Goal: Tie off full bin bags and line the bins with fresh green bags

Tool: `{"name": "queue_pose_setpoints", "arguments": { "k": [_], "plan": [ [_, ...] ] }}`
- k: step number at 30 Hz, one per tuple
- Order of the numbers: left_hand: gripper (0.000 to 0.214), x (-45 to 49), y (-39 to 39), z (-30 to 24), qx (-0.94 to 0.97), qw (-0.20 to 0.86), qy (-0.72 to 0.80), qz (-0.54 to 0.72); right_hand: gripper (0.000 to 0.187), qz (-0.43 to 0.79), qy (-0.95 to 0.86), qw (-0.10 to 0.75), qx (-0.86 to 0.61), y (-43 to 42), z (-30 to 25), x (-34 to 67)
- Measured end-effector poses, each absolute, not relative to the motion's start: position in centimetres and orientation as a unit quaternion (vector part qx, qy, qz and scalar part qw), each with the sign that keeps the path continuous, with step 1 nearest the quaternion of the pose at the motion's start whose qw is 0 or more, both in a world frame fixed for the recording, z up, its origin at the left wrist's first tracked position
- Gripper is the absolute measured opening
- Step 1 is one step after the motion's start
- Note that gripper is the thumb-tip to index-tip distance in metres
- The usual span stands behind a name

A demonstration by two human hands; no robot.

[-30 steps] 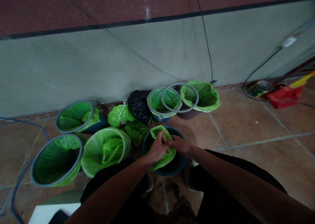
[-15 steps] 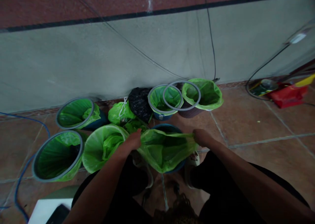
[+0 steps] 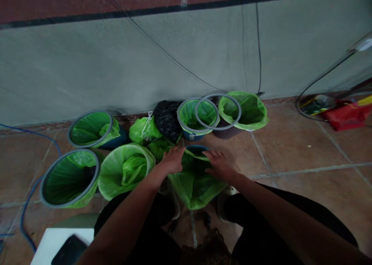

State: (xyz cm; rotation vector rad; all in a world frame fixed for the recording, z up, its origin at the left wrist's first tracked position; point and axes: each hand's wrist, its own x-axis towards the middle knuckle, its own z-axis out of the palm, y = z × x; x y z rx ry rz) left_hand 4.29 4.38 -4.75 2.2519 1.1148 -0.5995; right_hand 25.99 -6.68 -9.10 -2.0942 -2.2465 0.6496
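Observation:
Between my feet, a green garbage bag [image 3: 193,185] hangs with its wide mouth spread over a blue bin, whose far rim [image 3: 197,147] shows behind it. My left hand [image 3: 173,161] is at the bag's far left edge, its fingers bunched against the plastic. Across the mouth, my right hand [image 3: 219,165] rests on the right side of the bag with fingers stretched and apart. The bag's far edge runs slack from one hand toward the other. Most of the bin is hidden under the bag.
On the left stand a bag-lined bin with a grey ring [image 3: 69,179], another lined bin [image 3: 90,129] and a pale green lined bin [image 3: 126,172]. By the wall are a black bag [image 3: 167,119], more lined bins and a loose grey ring [image 3: 198,119]. A phone [image 3: 71,251] lies lower left.
Both hands have moved inward and slightly away from me, closer together. My right hand's fingers have spread. The bag's mouth, earlier stretched wide sideways, now sags lower over the bin.

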Motion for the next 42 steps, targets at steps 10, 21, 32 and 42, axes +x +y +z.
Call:
{"name": "queue_pose_setpoints", "arguments": {
  "k": [10,21,32,42],
  "plan": [
    [0.033,6.6,4.0,-8.1,0.869,0.232,0.428,-0.091,0.03,0.293,-0.628,0.036,-0.72,-3.1,-10.2,25.0],
    [0.028,7.1,5.8,-9.0,0.795,0.309,0.518,-0.062,0.035,0.376,-0.576,0.159,-0.708,-2.4,-10.6,27.9],
    [0.024,7.1,5.7,-8.8,0.829,0.291,0.473,-0.065,0.029,0.282,-0.597,0.119,-0.742,-2.0,-10.9,28.5],
    [0.026,7.8,4.8,-7.7,0.872,0.304,0.382,-0.026,0.022,0.309,-0.65,0.218,-0.659,-1.7,-8.6,26.3]
  ]
}}
